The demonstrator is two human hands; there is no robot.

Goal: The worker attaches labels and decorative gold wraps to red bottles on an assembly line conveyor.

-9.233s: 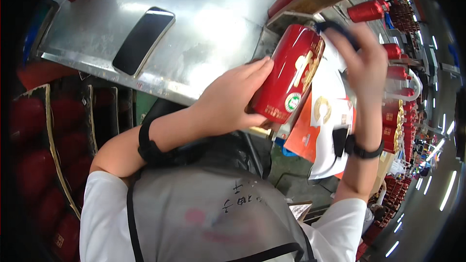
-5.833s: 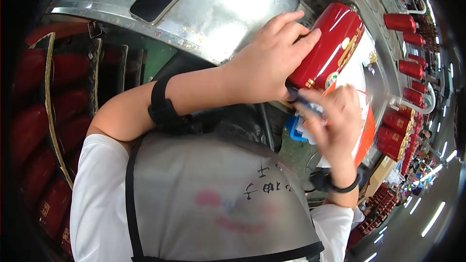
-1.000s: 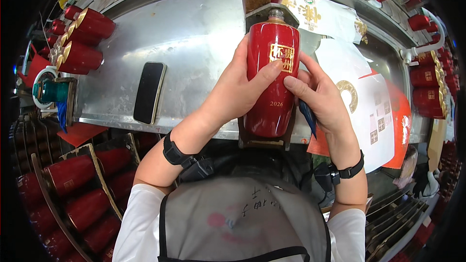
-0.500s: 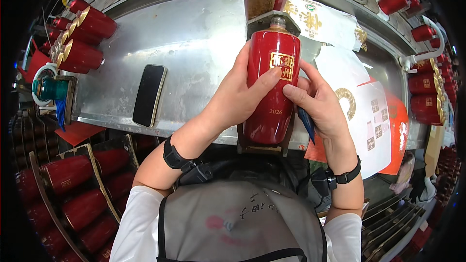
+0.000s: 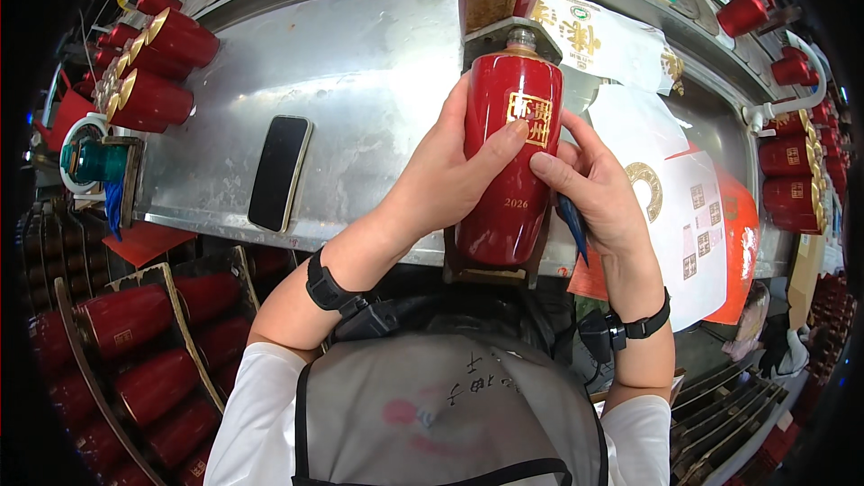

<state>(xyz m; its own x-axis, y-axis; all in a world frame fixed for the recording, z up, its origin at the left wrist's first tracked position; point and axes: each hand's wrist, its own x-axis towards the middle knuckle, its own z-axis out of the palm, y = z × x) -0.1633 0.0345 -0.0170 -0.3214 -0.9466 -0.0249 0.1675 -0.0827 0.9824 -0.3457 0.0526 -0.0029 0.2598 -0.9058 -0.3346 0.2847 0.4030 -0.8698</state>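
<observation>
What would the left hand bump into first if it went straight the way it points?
The red bottle: the left hand is against it, thumb across the front. Anything beyond is harder to judge, as depth is unclear.

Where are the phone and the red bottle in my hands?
Phone (image 5: 281, 174), head view: middle of its dark screen.
Red bottle (image 5: 516, 175), head view: middle of its glossy body.

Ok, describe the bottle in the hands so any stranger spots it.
Find the large metal worktable. At its near edge, between the left hand and right hand, is a red bottle, neck toward the far side. Unlike the red bottles at the table's left, it alone is held.
</observation>
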